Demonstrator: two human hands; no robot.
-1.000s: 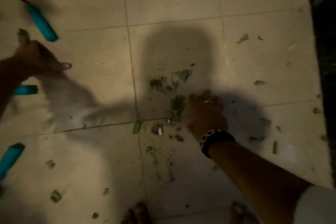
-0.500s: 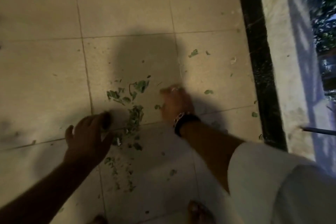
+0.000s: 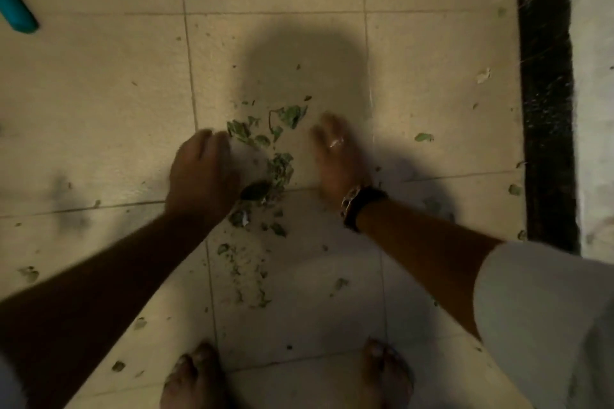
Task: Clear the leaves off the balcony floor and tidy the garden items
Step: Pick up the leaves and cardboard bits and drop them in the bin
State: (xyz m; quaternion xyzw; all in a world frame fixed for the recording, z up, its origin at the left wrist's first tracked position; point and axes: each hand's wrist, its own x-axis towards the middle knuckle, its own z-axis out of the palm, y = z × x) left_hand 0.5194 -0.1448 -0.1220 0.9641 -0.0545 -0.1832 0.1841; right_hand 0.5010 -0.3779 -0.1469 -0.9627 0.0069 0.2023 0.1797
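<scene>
Both hands down on the tiled balcony floor (image 3: 99,103), flanking a small heap of torn green leaves (image 3: 279,169).

The left hand (image 3: 202,176) lies open, palm down, just left of the heap, holding nothing; the right hand (image 3: 335,159), with ring and wristband (image 3: 358,206), is flat and empty just right of it.

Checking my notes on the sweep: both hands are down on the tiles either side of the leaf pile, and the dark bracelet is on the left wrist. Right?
Not quite. The head view shows the bracelet on the right wrist, behind the right hand. The left hand has a bare wrist. Both hands do flank the leaf pile on the tiles.
</scene>
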